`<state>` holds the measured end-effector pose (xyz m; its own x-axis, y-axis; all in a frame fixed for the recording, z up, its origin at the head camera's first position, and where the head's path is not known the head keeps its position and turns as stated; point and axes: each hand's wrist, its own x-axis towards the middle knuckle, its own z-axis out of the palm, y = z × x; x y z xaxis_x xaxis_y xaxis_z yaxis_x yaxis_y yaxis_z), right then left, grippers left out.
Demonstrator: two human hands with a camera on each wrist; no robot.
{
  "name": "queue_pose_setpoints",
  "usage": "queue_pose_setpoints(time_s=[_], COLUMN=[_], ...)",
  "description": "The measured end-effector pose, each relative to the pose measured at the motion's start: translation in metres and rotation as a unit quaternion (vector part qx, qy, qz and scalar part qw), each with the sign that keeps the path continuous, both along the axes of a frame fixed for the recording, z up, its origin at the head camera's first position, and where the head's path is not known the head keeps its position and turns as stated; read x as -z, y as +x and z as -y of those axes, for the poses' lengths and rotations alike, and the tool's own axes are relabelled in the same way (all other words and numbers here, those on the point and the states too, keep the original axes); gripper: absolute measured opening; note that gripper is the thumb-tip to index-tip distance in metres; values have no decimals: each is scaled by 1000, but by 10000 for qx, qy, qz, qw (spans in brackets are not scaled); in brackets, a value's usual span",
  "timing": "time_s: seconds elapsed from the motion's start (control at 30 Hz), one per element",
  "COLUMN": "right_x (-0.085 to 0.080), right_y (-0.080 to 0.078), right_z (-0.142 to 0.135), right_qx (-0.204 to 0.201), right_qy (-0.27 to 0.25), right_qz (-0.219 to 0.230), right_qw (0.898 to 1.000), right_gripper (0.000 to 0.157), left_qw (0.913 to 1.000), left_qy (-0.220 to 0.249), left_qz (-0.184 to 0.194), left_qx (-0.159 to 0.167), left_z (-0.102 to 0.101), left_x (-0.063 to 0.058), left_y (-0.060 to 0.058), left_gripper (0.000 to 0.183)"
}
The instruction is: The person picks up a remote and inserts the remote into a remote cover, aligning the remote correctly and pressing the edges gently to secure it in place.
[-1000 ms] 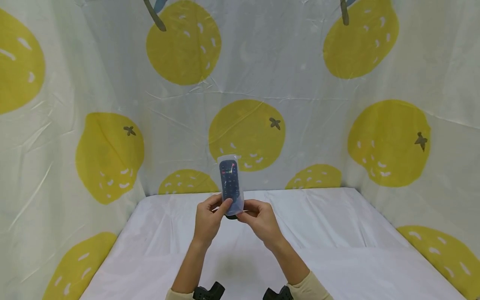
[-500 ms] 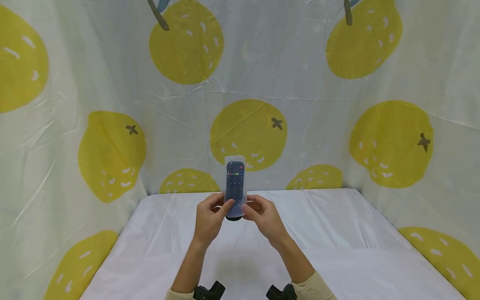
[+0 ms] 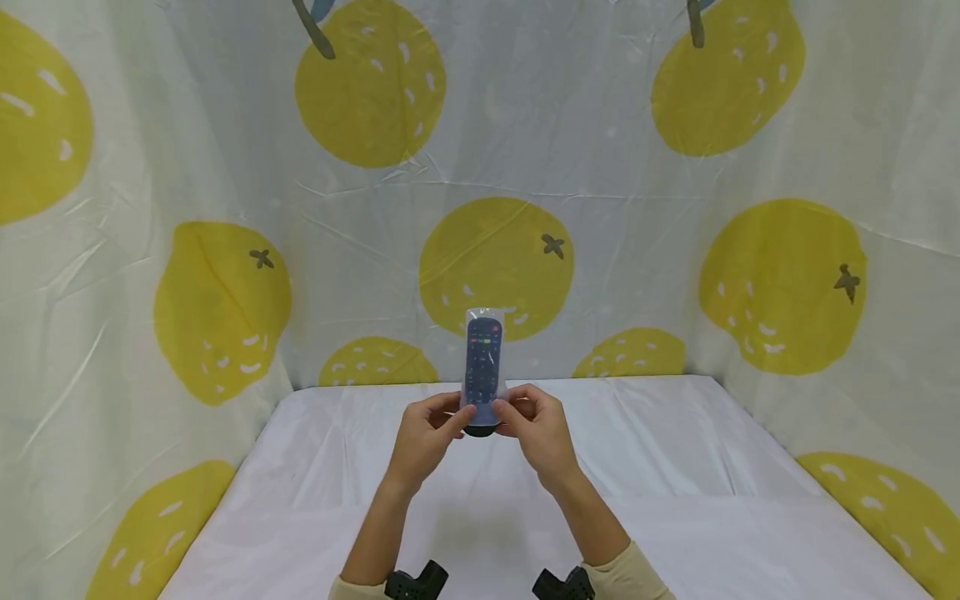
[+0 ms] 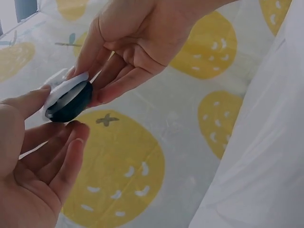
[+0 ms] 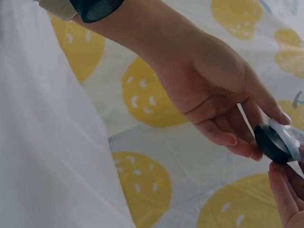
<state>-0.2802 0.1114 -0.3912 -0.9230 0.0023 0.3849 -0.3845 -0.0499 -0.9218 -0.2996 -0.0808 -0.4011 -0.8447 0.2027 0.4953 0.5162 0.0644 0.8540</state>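
Observation:
A dark remote control point(image 3: 482, 358) with several small coloured buttons stands upright inside a clear plastic sleeve point(image 3: 485, 313), held up above the white surface. Its black bottom end point(image 4: 71, 105) pokes out of the sleeve's lower opening. My left hand point(image 3: 423, 437) pinches the lower left side, thumb in front and fingers behind. On the lower right side, my right hand point(image 3: 543, 433) pinches the sleeve and remote the same way. In the right wrist view the remote's rounded end point(image 5: 271, 145) shows between both hands; most of my right hand lies outside that frame.
A white cloth-covered surface point(image 3: 622, 467) lies below the hands. Pale curtains point(image 3: 600, 167) printed with yellow fruit enclose it at the back and both sides. Black wrist cameras point(image 3: 417, 581) sit near the beige sleeves point(image 3: 628, 575).
The remote and its sleeve have shifted right and gone from a slight left lean to nearly upright. My right thumb has come onto the front of the sleeve. Both hands moved slightly right.

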Motion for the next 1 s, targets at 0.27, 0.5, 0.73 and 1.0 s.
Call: queue_pose_setpoints(time_s=[0.27,0.5,0.73,1.0], right_x=[0,0,-1,2], right_y=[-2,0,0,-1], right_z=[-5,-2,-1,-2], right_qx=[112,-133,-332,-474], right_qy=[-106,-386,-620,-746], right_qz=[-146,29,79,139], right_qw=[9998,9992,9975,9960], right_gripper=[18,22,18,20], left_qw=[9942,9938,9921,9913], left_qy=[205,400,513,547], left_qz=[688,740,730,718], left_qx=[803,732,883,959], left_z=[-3,-5,0,2], left_x=[1,0,0,1], left_y=[2,3,3,3], left_gripper=[31,30,31,32])
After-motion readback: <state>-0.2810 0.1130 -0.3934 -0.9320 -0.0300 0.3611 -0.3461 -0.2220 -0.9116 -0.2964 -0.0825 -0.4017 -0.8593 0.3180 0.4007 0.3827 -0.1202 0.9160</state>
